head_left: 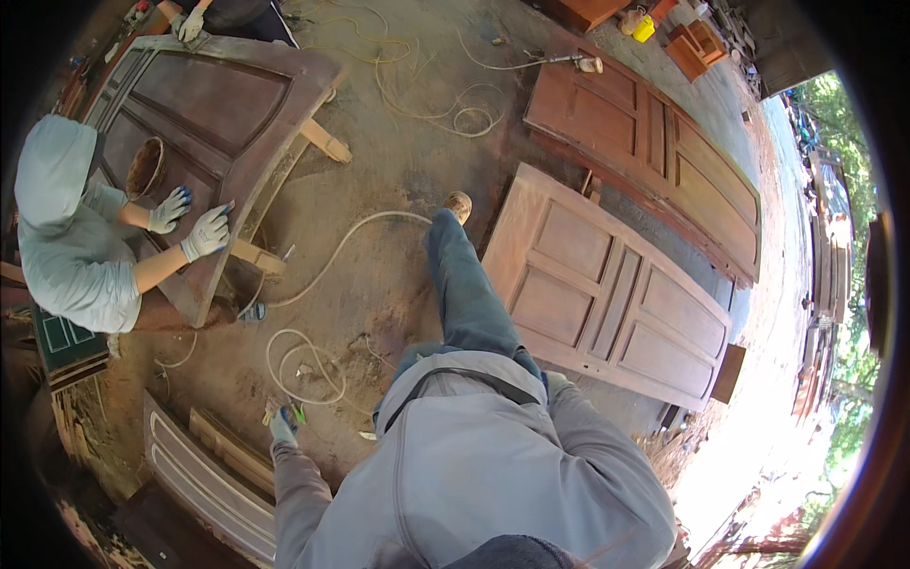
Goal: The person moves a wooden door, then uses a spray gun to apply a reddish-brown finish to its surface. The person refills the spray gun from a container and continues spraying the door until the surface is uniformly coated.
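Two own hands in view, both low by the wearer's body. Left hand [282,423], gloved, hangs over the floor [389,275], touching or just beside a small green thing [300,414]; cannot tell whether its fingers are clamped on it or just near. Right hand [557,381] at the hip, mostly behind jacket and sleeve; finger state cannot be told. Jacket [474,446] grey, jeans [471,294] blue, one shoe [459,205] forward on the floor. Left of the left hand, low: a dark panel with pale lines [204,474], a plank [232,448] along its inner long edge. Pale hose [305,367] loops on the floor just ahead of that hand. Right hand is nearest the pale brown panelled door [578,256], lying flat, wooden block [728,373] at its lower right corner. Left side: co-worker in pale blue hooded top [76,266] leans over a dark brown door [213,95] on wooden beams [327,140]; one gloved hand [207,235] near the door's right edge, the other glove [171,211] beside a brown bowl [146,168], toward the door's near end. Beyond the pale door, a reddish door [645,123], hose-fed tool [589,64] at its upper left corner. Farther: yellow container [644,29], second co-worker's gloved hands [192,24] at the dark door's far edge.
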`<state>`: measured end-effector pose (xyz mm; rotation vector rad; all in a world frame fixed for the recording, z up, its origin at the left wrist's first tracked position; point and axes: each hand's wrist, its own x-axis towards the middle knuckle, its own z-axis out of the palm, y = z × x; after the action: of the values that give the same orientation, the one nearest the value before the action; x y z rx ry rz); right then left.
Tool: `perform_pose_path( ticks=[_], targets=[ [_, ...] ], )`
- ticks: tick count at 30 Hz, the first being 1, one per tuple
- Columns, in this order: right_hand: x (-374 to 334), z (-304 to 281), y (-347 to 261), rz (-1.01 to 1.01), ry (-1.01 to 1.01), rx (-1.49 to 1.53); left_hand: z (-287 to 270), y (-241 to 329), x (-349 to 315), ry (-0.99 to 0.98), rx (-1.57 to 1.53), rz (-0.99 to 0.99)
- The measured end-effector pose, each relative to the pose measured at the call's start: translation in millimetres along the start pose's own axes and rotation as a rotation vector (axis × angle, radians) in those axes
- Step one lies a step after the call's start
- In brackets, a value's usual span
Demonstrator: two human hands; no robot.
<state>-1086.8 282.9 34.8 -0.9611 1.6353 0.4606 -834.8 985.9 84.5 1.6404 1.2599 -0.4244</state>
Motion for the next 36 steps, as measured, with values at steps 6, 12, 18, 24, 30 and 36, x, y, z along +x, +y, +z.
perform_pose_path(
  ticks=[6, 12, 18, 24, 30, 36],
  targets=[
    [-12, 101, -200, -0.306, -0.038, -0.467, 235, 84, -3, -0.562, -0.038, -0.184],
    [-19, 132, -449, -0.488, -0.132, -0.17, 484, 250, -40, -0.639, 0.334, 0.097],
    [-7, 80, -585, -0.581, -0.022, 0.126, 678, 449, -107, -0.845, 0.079, 0.469],
    [49, 81, -616, -0.339, 0.114, 0.113, 745, 528, -135, -0.911, 0.321, 0.571],
    [94, 127, -587, -0.079, 0.077, 0.28, 811, 542, -35, -0.886, 0.886, 0.441],
    [162, 178, -584, 0.25, 0.276, 0.132, 958, 624, 24, -0.893, 1.214, 0.761]
  ],
)
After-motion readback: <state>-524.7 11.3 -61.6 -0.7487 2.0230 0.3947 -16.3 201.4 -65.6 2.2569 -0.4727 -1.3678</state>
